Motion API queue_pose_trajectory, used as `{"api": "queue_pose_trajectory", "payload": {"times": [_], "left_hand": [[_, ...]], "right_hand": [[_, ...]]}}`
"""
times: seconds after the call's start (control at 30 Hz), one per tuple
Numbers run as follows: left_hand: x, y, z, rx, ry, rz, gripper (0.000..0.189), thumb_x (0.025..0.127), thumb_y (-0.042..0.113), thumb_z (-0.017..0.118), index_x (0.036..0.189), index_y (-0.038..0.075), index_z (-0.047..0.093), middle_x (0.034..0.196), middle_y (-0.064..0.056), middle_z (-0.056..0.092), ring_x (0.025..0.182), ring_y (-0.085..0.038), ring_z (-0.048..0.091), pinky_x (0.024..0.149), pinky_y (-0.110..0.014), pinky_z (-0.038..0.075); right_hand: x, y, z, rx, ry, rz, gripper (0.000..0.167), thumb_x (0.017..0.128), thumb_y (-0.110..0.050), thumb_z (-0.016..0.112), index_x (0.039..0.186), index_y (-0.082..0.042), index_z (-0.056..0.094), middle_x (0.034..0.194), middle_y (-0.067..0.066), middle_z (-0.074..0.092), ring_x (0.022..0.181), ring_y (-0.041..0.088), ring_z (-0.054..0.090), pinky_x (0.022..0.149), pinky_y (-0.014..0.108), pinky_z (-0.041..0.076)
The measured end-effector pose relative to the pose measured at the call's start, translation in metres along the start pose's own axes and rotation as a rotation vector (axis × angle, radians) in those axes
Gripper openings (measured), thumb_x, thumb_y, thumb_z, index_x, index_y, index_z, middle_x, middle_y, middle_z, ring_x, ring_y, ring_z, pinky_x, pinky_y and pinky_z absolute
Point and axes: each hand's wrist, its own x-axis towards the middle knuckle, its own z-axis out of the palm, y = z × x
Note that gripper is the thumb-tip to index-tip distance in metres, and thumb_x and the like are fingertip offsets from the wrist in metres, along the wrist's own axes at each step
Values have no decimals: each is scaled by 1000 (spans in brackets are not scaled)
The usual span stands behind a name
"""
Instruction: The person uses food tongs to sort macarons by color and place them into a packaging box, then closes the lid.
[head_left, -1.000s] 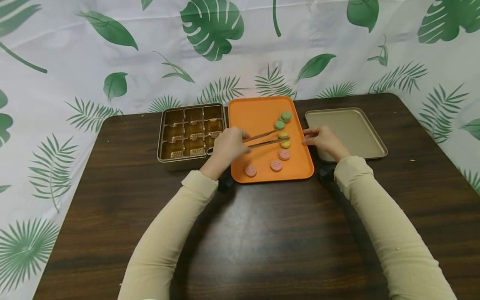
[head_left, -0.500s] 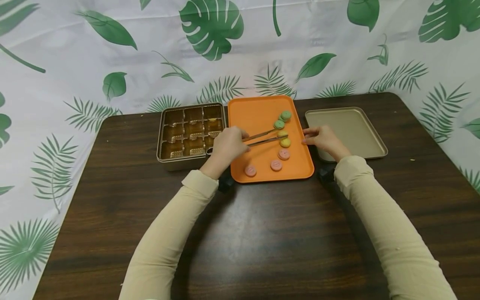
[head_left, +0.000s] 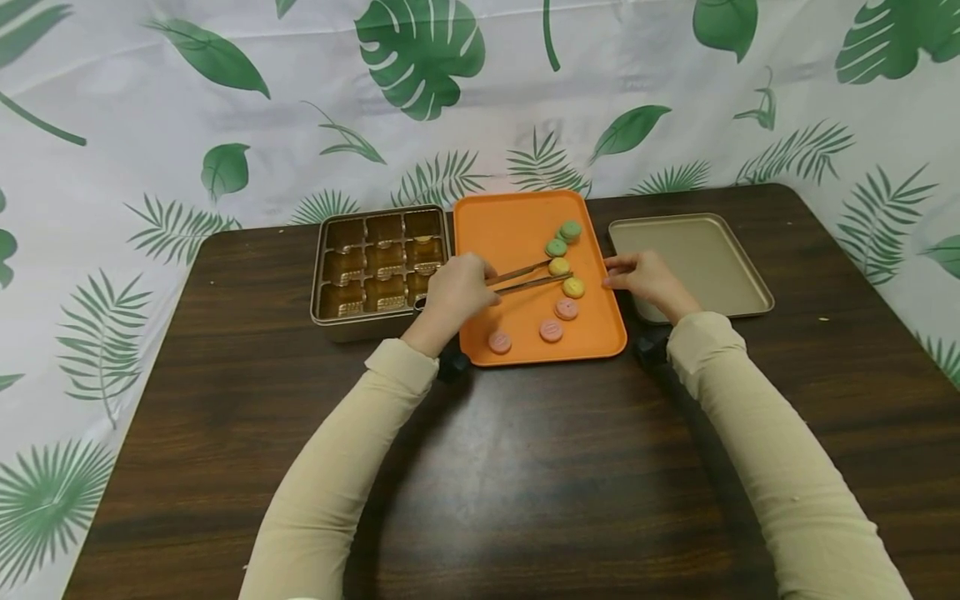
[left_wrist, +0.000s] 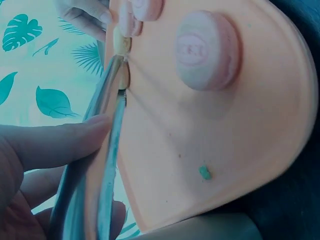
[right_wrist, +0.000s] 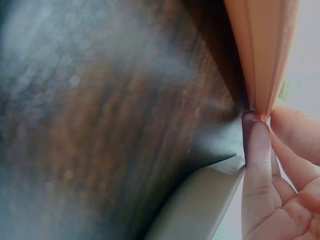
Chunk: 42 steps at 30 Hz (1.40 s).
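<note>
My left hand [head_left: 459, 290] grips metal tongs [head_left: 528, 285], whose arms reach right across the orange tray [head_left: 502, 229]. A yellow macaron [head_left: 558, 267] lies between the tong tips; whether they squeeze it I cannot tell. Just below the lower tip sits another yellow macaron [head_left: 573, 287]. Green macarons [head_left: 570, 231] are toward the tray's far right, and pink macarons [head_left: 551, 331] toward its near side. One pink macaron [left_wrist: 207, 52] looms close in the left wrist view. At the tray's right rim, my right hand [head_left: 647, 282] pinches the edge between thumb and fingers [right_wrist: 258, 142].
Left of the tray stands a metal tin [head_left: 318, 292] with a brown insert of several compartments [head_left: 386, 292]. A flat gold tray or lid [head_left: 693, 250] lies to the right, partly beneath my right hand. A leaf-print cloth [head_left: 480, 100] hangs behind the dark table [head_left: 495, 467].
The tong tips have drawn back slightly left and sit closer together. One yellow macaron has shifted left, parting from the other. My right hand stays at the tray rim.
</note>
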Motion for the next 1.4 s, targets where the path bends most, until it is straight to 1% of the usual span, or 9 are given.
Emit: {"api": "queue_pose_trajectory", "payload": {"times": [0.33,0.6,0.77,0.87,1.03,1.17,1.3,1.33,1.4], "left_hand": [[0,-4,3,-20,41,16,39,84,23,74,122,17,68,121,-2,69,102,-23,67,76,-37,56],[-7,-8,-6,-103,78,1,39,84,22,73,122,16,67,122,-3,68,99,-23,68,63,-33,53],[-15,-16,-15,-142,113,-8,40,84,22,73,123,16,67,122,-5,68,105,-25,66,72,-38,56],[-22,-23,-19,-163,143,-12,40,84,23,73,123,16,67,119,-5,69,103,-25,67,74,-39,55],[-31,-37,-27,-190,198,-23,36,83,21,74,118,16,70,109,-7,73,87,-25,69,63,-36,52],[-36,-54,-33,-201,240,-44,35,83,22,74,117,14,71,101,-9,74,70,-23,64,54,-29,45],[-41,-71,-39,-219,268,-94,39,83,23,74,121,13,68,102,-13,74,62,-22,56,50,-26,36],[-42,-75,-41,-219,275,-107,40,83,24,74,121,13,68,103,-13,73,62,-22,55,50,-26,35],[-46,-82,-44,-210,289,-126,41,84,24,73,122,13,67,107,-14,72,72,-27,58,53,-27,35]], "right_hand": [[1,0,0,1,-7,-1,50,94,-12,59,138,8,45,124,31,54,113,39,54,103,48,42],[-1,-1,1,-6,-14,5,50,94,-13,59,139,6,45,126,31,53,114,41,53,103,50,41],[-1,-1,0,-10,-18,-1,50,94,-13,59,138,6,46,127,32,53,114,41,53,103,50,42],[-1,0,0,-8,-14,-1,50,94,-13,59,138,6,46,126,32,54,114,41,53,103,50,42],[-1,0,1,-13,-13,-3,50,94,-13,59,138,7,46,127,32,53,115,42,53,103,50,42],[-2,0,1,-13,-13,-3,50,94,-13,59,138,7,46,128,33,53,115,41,53,104,49,42],[-2,-2,1,-15,-14,-4,50,94,-13,59,138,7,46,128,33,53,115,41,53,104,49,42],[-2,-2,0,-16,-14,-4,51,94,-13,59,138,7,46,128,33,53,115,41,53,104,49,42],[-3,-3,0,-18,-15,-2,51,94,-15,59,138,6,46,129,33,53,116,41,53,104,49,41]]}}
